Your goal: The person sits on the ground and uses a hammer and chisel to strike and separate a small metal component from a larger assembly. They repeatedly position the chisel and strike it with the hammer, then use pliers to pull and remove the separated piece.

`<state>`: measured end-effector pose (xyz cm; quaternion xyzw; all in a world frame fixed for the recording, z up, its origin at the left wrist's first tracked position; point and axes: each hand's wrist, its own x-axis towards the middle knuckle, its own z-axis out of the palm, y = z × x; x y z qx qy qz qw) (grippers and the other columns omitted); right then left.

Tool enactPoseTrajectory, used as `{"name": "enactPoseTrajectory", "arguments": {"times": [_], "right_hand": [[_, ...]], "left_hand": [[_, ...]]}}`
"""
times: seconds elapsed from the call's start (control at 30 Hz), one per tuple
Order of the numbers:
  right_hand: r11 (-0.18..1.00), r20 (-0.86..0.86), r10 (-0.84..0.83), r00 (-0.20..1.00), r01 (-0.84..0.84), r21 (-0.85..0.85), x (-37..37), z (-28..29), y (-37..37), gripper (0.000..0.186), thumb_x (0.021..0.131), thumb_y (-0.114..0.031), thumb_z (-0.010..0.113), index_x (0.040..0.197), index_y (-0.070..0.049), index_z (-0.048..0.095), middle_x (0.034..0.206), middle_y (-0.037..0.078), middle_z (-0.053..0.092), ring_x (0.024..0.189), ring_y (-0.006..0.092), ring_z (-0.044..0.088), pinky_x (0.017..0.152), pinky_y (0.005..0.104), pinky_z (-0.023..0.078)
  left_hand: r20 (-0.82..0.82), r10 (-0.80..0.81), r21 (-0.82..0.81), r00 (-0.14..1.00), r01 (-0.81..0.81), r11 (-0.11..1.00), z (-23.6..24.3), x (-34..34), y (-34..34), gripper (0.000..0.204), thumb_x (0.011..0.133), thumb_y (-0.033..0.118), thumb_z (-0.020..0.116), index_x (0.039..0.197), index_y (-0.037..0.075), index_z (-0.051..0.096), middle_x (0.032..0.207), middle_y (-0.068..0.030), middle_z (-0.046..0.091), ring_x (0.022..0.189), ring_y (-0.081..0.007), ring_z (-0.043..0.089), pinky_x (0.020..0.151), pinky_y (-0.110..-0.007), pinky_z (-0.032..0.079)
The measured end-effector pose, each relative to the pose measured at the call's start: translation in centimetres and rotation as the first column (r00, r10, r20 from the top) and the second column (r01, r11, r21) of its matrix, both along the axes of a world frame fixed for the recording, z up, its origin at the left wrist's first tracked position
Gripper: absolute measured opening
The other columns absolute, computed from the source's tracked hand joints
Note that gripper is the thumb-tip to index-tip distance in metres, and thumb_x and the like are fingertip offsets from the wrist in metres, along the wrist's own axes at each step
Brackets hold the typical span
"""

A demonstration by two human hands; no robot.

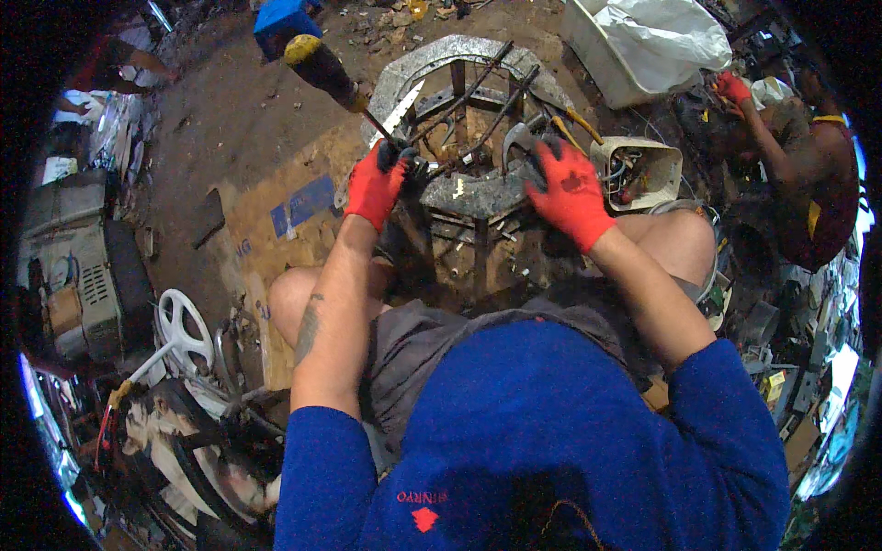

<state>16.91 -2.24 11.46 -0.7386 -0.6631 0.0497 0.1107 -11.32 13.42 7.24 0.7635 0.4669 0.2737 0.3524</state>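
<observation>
a screwdriver (323, 72) with a yellow-and-black handle is held in the left hand (375, 184), which wears a red glove; the fingers are closed round the shaft low down, near the tip, and the handle leans up and away to the left. the tip seems to be set into a small dark part (418, 170) on a grey metal stand (469, 193), though the exact contact point is hidden by the glove. the right hand (571, 191), also gloved in red, is laid over the stand's right edge, its fingers curled over a dark part there; whether something is truly gripped cannot be told. a curved metal tool head (516, 138) is seen just beside that hand.

the stand is placed between the knees, on a sheet of cardboard (276, 220) over bare ground. beyond it a grey ring frame (441, 50) with rods across is seen, and to the right a beige casing (643, 170) with wires inside.

the step in hand is judged to be prying or loosening at the small part. steady downward pressure on the screwdriver would be called for, with the stand braced by the right hand so that the tip is not allowed to slip.

another person's gloved hand (732, 87) is at work well apart, at the upper right.
</observation>
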Motion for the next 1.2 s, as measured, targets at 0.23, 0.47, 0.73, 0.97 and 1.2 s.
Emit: {"name": "enactPoseTrajectory", "arguments": {"times": [0.23,0.47,0.73,0.97,1.2], "right_hand": [[0.988,-0.406,0.001,0.914,-0.064,-0.142,-12.2,-2.1,6.8,0.074,0.072,-0.040,0.072,0.134,-0.009,0.046,0.124,0.024,0.052,0.116,0.0386,0.053,0.098,0.0424,0.045],[0.980,-0.444,-0.141,0.885,0.062,-0.188,-13.6,-3.8,8.4,0.062,0.071,-0.032,0.072,0.124,-0.006,0.053,0.123,0.024,0.052,0.115,0.0383,0.053,0.097,0.0422,0.045],[0.980,-0.471,-0.194,0.860,0.154,-0.122,-13.7,-4.8,8.0,0.055,0.069,-0.030,0.074,0.114,-0.004,0.056,0.118,0.023,0.054,0.110,0.0387,0.056,0.093,0.0443,0.047],[0.995,-0.475,-0.087,0.876,0.057,-0.078,-13.4,-4.4,7.9,0.052,0.070,-0.036,0.074,0.107,-0.003,0.058,0.109,0.024,0.058,0.105,0.0382,0.059,0.092,0.0443,0.048],[0.996,-0.498,0.072,0.864,-0.033,0.085,-11.1,-4.1,5.8,0.058,0.076,-0.037,0.069,0.122,-0.006,0.054,0.117,0.024,0.057,0.114,0.0391,0.054,0.096,0.0448,0.046]], "left_hand": [[-0.002,-0.083,0.030,0.997,0.083,0.996,-0.3,-0.8,0.6,0.032,0.086,0.020,0.063,0.116,0.009,0.059,0.098,-0.0166,0.068,0.092,-0.0351,0.066,0.077,-0.040,0.051],[0.083,-0.073,-0.075,0.994,0.080,0.994,0.6,0.0,0.7,0.026,0.086,0.018,0.065,0.109,0.007,0.061,0.095,-0.0126,0.069,0.086,-0.0228,0.067,0.077,-0.035,0.051],[0.074,-0.158,-0.182,0.985,0.169,0.969,3.1,1.0,0.1,0.021,0.091,0.015,0.063,0.109,0.004,0.061,0.098,-0.0071,0.068,0.090,-0.0154,0.062,0.081,-0.031,0.049],[-0.003,-0.128,-0.168,0.992,0.125,0.978,1.0,0.0,1.2,0.021,0.090,0.012,0.063,0.109,0.004,0.062,0.100,-0.0075,0.069,0.091,-0.0158,0.062,0.082,-0.031,0.049],[0.034,-0.146,-0.137,0.989,0.149,0.979,0.8,0.2,0.5,0.025,0.086,0.014,0.066,0.110,0.007,0.063,0.099,-0.0113,0.070,0.091,-0.0184,0.065,0.082,-0.033,0.049]]}}
